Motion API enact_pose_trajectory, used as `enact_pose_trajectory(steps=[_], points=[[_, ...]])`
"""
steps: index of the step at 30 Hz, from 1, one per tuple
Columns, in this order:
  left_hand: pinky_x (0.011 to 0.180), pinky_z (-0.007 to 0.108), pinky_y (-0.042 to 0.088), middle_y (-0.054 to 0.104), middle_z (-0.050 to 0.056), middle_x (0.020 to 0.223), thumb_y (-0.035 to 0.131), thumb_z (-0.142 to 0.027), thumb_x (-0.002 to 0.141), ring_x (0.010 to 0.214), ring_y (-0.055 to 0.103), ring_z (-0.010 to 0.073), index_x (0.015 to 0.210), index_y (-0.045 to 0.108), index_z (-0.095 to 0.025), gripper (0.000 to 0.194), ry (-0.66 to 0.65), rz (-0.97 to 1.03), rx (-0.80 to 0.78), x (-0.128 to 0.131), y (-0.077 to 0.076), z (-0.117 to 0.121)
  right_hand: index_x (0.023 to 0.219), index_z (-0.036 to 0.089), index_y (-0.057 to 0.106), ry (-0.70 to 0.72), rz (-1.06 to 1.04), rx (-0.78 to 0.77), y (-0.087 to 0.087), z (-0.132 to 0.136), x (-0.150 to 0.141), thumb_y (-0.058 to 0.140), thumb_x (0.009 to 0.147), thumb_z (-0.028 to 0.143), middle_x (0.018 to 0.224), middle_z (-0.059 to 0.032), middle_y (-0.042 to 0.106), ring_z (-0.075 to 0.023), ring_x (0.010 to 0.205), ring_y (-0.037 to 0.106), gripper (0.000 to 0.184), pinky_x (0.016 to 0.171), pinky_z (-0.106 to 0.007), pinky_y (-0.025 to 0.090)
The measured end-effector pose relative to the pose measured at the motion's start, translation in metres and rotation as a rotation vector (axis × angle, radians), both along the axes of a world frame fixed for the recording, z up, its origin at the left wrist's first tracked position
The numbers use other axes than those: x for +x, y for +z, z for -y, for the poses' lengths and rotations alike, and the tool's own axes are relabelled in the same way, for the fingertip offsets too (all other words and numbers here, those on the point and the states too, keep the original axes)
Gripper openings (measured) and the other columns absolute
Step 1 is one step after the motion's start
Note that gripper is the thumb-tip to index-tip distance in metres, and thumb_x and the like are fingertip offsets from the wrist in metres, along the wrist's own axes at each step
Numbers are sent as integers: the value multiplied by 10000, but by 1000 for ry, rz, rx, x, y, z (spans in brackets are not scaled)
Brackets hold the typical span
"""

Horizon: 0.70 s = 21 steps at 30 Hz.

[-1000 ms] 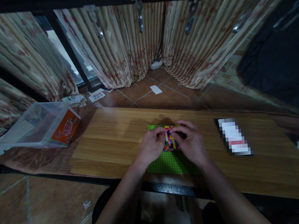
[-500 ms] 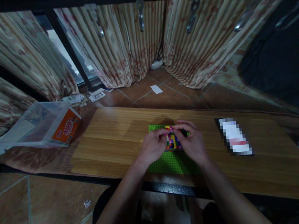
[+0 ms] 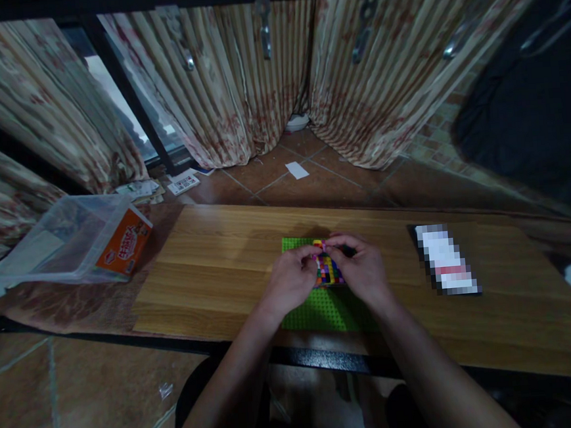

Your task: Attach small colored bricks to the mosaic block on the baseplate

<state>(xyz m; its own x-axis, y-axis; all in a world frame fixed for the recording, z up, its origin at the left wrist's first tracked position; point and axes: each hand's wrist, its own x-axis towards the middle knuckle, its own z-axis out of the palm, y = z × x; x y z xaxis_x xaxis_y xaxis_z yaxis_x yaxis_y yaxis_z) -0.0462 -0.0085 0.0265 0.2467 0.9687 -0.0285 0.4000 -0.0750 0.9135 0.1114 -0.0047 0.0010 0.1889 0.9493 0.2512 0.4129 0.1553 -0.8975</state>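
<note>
A green studded baseplate [image 3: 318, 313] lies on the wooden board. On its upper part stands a compact block of multicoloured toy bricks [image 3: 328, 274], in yellow, red, purple, blue and other colours. My left hand [image 3: 291, 278] curls around the left side of this block, fingertips at its top left. From the right, my right hand [image 3: 363, 268] has thumb and fingers closed at the block's top edge. The fingers of both hands almost meet there. Whether a single loose brick is between them is too small to tell. The hands hide the block's sides and part of the baseplate.
A clear plastic bin [image 3: 70, 241] with an orange label stands to the left. On the right of the wooden board [image 3: 210, 266] lies a phone-like dark object [image 3: 447, 260], its face pixelated. Beyond are a white paper [image 3: 296, 170] on the tiled floor and striped curtains [image 3: 256, 91].
The fingers of my right hand have drawn slightly closer together over the block's top. The whole view has shifted a little; the bricks and baseplate stay in place.
</note>
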Motion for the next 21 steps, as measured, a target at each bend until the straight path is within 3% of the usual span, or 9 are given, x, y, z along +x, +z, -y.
enact_pose_trajectory(steps=[14,21], points=[[780,319,546,766,26,890,469,-118,828,728,673,168,1103,748,-213,403,-13,-48,0,0,5,1,757,243,740,9,-28,29,-1,-1,-3,646,780,320,881,-38,744,-217,859,677,123,849,-399,525],[760,307,540,756,54,922,510,-186,877,811,689,185,1055,725,-177,279,-31,21,-4,-5,1,-1,810,243,741,49,10,1,-2,0,1,634,816,325,911,-35,739,-223,909,670,135,882,-407,499]])
